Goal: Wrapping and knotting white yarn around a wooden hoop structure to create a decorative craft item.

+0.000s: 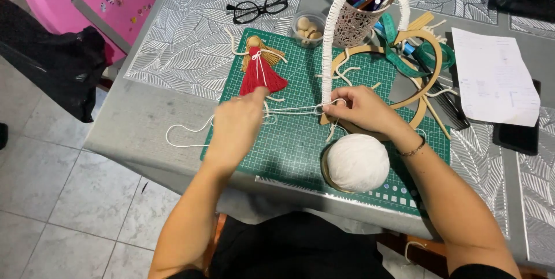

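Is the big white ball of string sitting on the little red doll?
No, the ball of string sits at the near edge of the green mat, well apart from the red doll lying farther back.

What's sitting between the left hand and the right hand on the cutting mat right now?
In the head view, only taut white cord spans from the left hand to the right hand, over bare green cutting mat.
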